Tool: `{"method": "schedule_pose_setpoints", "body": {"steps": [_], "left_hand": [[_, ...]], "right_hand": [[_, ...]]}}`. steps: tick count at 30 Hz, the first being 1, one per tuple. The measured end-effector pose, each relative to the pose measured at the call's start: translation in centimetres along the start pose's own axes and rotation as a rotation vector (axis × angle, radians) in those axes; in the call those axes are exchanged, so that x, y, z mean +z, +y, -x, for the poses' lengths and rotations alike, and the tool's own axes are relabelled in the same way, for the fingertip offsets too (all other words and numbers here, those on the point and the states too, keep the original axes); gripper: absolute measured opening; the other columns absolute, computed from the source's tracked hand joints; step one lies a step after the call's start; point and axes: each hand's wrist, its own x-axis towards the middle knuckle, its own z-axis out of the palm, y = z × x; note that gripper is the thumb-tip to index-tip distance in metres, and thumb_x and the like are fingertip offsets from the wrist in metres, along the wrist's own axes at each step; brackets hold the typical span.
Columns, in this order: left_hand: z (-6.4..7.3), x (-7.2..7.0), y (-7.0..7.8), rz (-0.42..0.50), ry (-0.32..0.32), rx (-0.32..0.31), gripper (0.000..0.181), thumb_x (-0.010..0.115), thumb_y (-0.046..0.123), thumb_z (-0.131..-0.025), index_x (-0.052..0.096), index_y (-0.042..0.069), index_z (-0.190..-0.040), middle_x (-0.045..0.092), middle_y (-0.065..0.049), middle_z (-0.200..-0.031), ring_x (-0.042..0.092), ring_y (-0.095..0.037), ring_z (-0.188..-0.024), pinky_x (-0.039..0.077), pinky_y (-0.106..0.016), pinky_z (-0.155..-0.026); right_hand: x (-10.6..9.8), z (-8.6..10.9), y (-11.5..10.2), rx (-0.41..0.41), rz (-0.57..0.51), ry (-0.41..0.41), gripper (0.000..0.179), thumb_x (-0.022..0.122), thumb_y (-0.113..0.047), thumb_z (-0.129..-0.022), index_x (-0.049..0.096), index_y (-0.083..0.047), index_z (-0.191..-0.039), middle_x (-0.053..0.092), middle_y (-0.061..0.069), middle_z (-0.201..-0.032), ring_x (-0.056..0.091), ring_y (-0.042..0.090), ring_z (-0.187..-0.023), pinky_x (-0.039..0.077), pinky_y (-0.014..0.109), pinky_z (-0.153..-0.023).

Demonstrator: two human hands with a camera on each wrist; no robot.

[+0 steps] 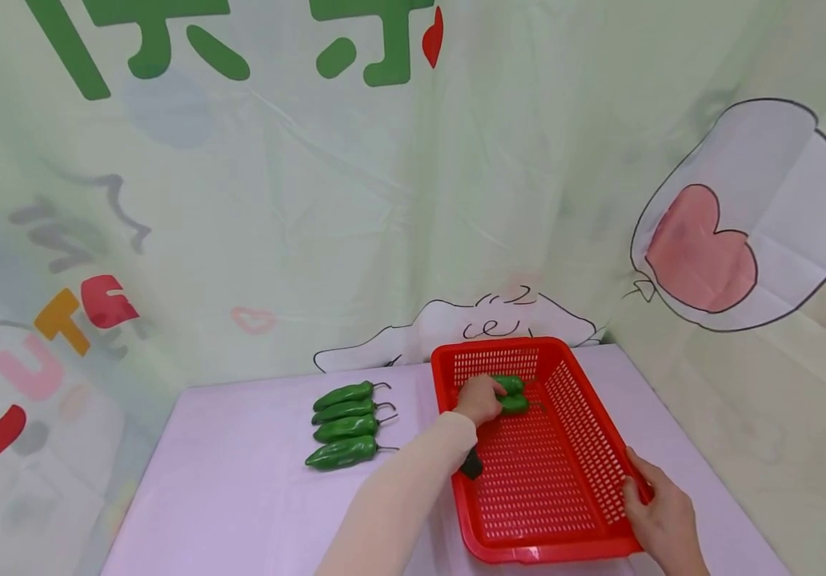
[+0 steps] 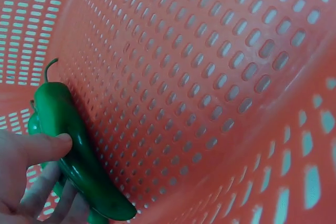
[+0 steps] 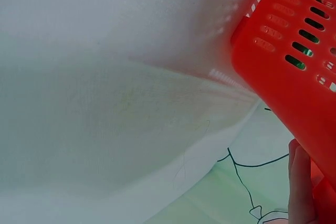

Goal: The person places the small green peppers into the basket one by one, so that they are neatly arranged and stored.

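My left hand (image 1: 480,399) is inside the red plastic basket (image 1: 521,554), near its far left corner. It pinches a long green chili pepper (image 2: 90,169), the thumb on top and the fingers underneath, as the left wrist view shows. A second pepper (image 2: 34,124) is partly hidden behind that one. On the basket's right side, my right hand (image 1: 661,512) grips the rim near the front corner. In the right wrist view only a few of its fingers (image 3: 300,184) show against the outer wall.
Several green peppers (image 1: 344,454) lie in a row on the pale table (image 1: 254,488), left of the basket, stems toward it. A printed curtain (image 1: 298,200) hangs behind the table and along its sides. Something black (image 1: 471,464) shows under my left wrist at the basket's left rim.
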Motion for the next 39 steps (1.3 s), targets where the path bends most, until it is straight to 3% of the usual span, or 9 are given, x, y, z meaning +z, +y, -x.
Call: {"method": "schedule_pose_setpoints", "body": {"steps": [2,6,11,14,16,19,23,29,39], "left_hand": [[-0.1,0.1,0.2,-0.073,0.031,0.004,0.026,0.075,0.008,-0.079,0.08,0.018,-0.103,0.069,0.005,-0.097,0.051,-0.009,-0.08,0.046,-0.023,-0.07],[0.1,0.2,0.7,-0.237,0.085,0.001,0.025,0.077,0.017,-0.079,0.079,0.023,-0.103,0.063,0.002,-0.097,0.051,-0.012,-0.082,0.046,-0.029,-0.068],[0.6,-0.1,1.5,-0.327,0.053,0.008,0.021,0.078,0.025,-0.078,0.077,0.02,-0.099,0.057,0.001,-0.087,0.049,-0.013,-0.08,0.046,-0.03,-0.063],[0.6,-0.7,2.1,-0.272,0.024,0.041,0.02,0.078,0.027,-0.079,0.075,0.015,-0.095,0.058,0.002,-0.08,0.049,-0.012,-0.074,0.044,-0.029,-0.061],[0.6,-1.1,2.4,-0.217,-0.008,0.096,0.025,0.077,0.028,-0.081,0.074,0.014,-0.102,0.064,0.003,-0.084,0.05,-0.01,-0.074,0.044,-0.026,-0.062],[0.7,-1.9,2.6,-0.14,-0.065,0.208,0.039,0.073,0.029,-0.087,0.069,0.015,-0.123,0.07,0.005,-0.105,0.058,-0.008,-0.085,0.049,-0.022,-0.073],[1.1,-3.2,2.7,-0.08,-0.141,0.342,0.046,0.064,0.032,-0.094,0.059,0.021,-0.138,0.063,0.008,-0.129,0.059,-0.01,-0.11,0.048,-0.022,-0.091],[2.4,-5.4,2.5,-0.044,-0.163,0.389,0.047,0.06,0.036,-0.097,0.055,0.026,-0.142,0.059,0.011,-0.134,0.054,-0.006,-0.108,0.046,-0.023,-0.094],[4.3,-7.8,1.4,0.003,-0.136,0.469,0.052,0.055,0.037,-0.098,0.046,0.026,-0.148,0.053,0.004,-0.143,0.051,-0.01,-0.111,0.046,-0.02,-0.093]], "right_hand": [[0.0,0.0,0.0,-0.026,0.003,0.025,0.046,0.059,0.002,-0.087,0.054,0.012,-0.132,0.058,0.036,-0.121,0.06,0.046,-0.102,0.053,0.044,-0.072],[0.0,-0.1,-0.1,-0.014,-0.008,0.013,0.046,0.058,0.002,-0.088,0.052,0.011,-0.133,0.057,0.036,-0.123,0.058,0.049,-0.106,0.052,0.053,-0.081],[-0.3,0.1,-0.2,0.019,-0.011,-0.023,0.047,0.056,0.002,-0.089,0.05,0.012,-0.135,0.054,0.038,-0.126,0.057,0.049,-0.107,0.048,0.061,-0.084],[-0.4,0.1,-0.2,0.01,-0.004,-0.016,0.047,0.057,0.002,-0.088,0.051,0.012,-0.134,0.054,0.038,-0.125,0.058,0.048,-0.104,0.049,0.06,-0.08],[-0.4,0.1,-0.1,0.009,-0.005,-0.011,0.047,0.057,0.002,-0.088,0.051,0.012,-0.134,0.054,0.038,-0.125,0.057,0.048,-0.105,0.049,0.06,-0.08],[-0.3,0.0,0.0,0.015,-0.016,-0.022,0.047,0.056,0.002,-0.089,0.05,0.012,-0.135,0.053,0.038,-0.126,0.056,0.051,-0.108,0.047,0.061,-0.082],[-0.2,-0.1,-0.1,0.016,-0.009,-0.02,0.047,0.057,0.002,-0.089,0.051,0.012,-0.134,0.054,0.038,-0.125,0.058,0.049,-0.105,0.052,0.053,-0.077],[-0.5,-0.3,-0.2,0.029,0.005,-0.046,0.047,0.058,0.0,-0.089,0.051,0.012,-0.134,0.055,0.038,-0.124,0.06,0.04,-0.092,0.047,0.026,-0.058],[-0.3,-0.5,-0.3,0.069,0.007,-0.07,0.048,0.054,-0.003,-0.09,0.049,0.012,-0.136,0.053,0.039,-0.126,0.058,0.037,-0.087,0.044,0.021,-0.053]]}}
